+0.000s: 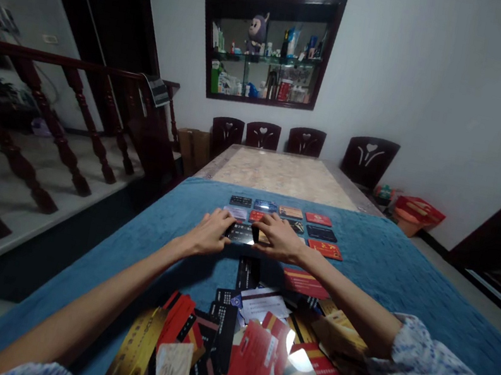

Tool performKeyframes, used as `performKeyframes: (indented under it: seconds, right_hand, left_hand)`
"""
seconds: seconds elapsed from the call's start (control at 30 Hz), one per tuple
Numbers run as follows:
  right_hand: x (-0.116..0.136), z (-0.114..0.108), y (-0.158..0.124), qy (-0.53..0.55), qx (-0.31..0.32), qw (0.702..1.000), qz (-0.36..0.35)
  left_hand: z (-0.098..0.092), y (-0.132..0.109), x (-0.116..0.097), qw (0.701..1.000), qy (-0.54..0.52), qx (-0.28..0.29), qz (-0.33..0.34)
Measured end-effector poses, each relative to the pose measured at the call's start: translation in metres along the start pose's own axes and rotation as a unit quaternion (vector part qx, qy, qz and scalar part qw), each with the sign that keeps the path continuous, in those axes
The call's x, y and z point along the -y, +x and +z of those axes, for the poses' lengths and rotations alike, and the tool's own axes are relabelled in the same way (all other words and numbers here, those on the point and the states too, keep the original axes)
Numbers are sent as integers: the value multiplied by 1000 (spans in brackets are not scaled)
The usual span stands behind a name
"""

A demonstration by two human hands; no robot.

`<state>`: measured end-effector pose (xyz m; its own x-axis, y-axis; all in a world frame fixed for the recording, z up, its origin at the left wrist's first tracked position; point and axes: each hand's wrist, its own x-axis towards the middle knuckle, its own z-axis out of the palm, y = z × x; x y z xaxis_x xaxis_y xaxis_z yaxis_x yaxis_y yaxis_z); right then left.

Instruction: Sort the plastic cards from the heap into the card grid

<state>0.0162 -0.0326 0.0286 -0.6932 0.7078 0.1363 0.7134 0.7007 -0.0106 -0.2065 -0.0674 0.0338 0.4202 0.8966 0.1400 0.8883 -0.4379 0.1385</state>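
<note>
Both my hands are closed on a black card point(241, 233) with white print, level with the nearest row of laid-out cards. My left hand point(209, 232) grips its left edge, and my right hand point(279, 238) has its right edge. Under the right fingers, a tan card is partly hidden. To the right of it lies a red card point(325, 250). Farther back sit more cards in rows, among them a black card point(241, 201), a blue card point(265, 205), an orange card point(291, 212) and a dark blue card point(321, 233).
Close to me spreads a loose, overlapping heap of cards, with a gold card point(137, 345) and a red card point(253, 361) on top. A blue cloth point(149, 247) covers the near part of the table point(276, 173). Several dark chairs point(307, 140) stand beyond.
</note>
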Motion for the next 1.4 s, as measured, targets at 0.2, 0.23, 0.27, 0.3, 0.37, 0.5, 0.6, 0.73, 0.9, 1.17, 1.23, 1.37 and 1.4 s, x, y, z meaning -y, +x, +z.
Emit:
performKeyframes:
  seconds: [0.2,0.23,0.27,0.3,0.37,0.5,0.6,0.73,0.9,1.17,1.23,1.37,1.4]
  right_hand:
    - [-15,-1,26,6,-17,1000,-13]
    - [-17,-1,30,5,-18,1000,-15]
    - [-19,-2,34,3,-16,1000,-16]
    - [-20,-4,38,1,-14,1000,-15]
    - [-23,-7,45,-2,-5,1000,-12]
    - [-30,-12,59,1,4,1000,-5]
    - [-39,-9,71,0,2,1000,-9]
    - [-54,-3,88,-4,1,1000,-16]
    - [-69,2,105,-14,9,1000,-19]
    - [-82,13,126,-7,0,1000,-14]
    - [-84,15,130,-9,7,1000,-6]
    - [-88,19,140,-17,22,1000,5]
    - [-89,20,142,-19,25,999,6]
  left_hand:
    - [-4,24,18,1000,1,-4,-7]
    - [-5,27,21,1000,2,-3,-9]
    - [-7,31,23,1000,5,0,-12]
    - [-8,34,25,1000,9,4,-15]
    - [-10,41,30,1000,16,10,-22]
    - [-12,55,41,999,18,11,-29]
    - [-11,65,49,999,23,13,-32]
    - [-7,81,60,999,27,12,-33]
    - [1,103,75,999,31,7,-30]
    - [12,126,94,999,21,-1,-31]
    - [14,131,98,999,19,-1,-28]
    - [21,142,104,999,17,-1,-31]
    - [23,144,105,999,17,-2,-31]
